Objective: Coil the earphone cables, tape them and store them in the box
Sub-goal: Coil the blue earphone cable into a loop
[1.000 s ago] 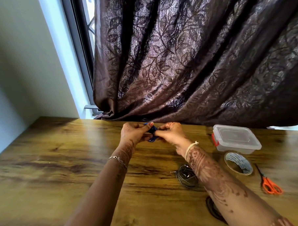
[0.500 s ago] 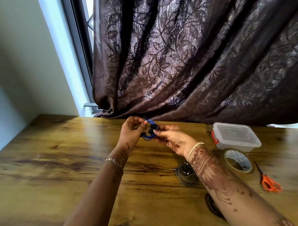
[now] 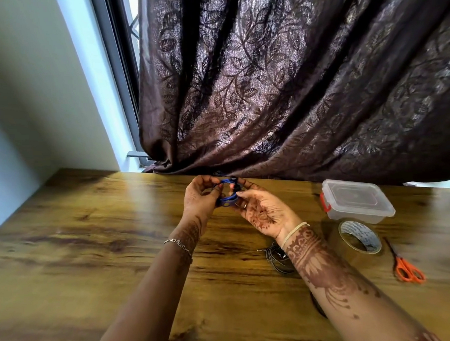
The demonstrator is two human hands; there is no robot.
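A coiled blue earphone cable [image 3: 227, 196] with black earbuds is held above the far middle of the wooden table [image 3: 93, 240]. My left hand [image 3: 200, 197] grips its left side, and my right hand [image 3: 259, 207], palm up, pinches its right side. A coiled black earphone cable [image 3: 276, 258] lies on the table, partly hidden behind my right wrist. Another dark coil [image 3: 318, 308] peeks out beneath my right forearm. The clear plastic box [image 3: 356, 200] with a red latch stands closed at the right. A roll of clear tape [image 3: 359, 238] lies in front of it.
Orange-handled scissors [image 3: 406, 268] lie right of the tape. A dark patterned curtain [image 3: 292, 90] hangs along the table's far edge, just behind my hands. A wall and window frame [image 3: 116, 72] stand at the left.
My right hand has turned palm up and dropped slightly. The blue coil has opened wider between my hands and shows more plainly.
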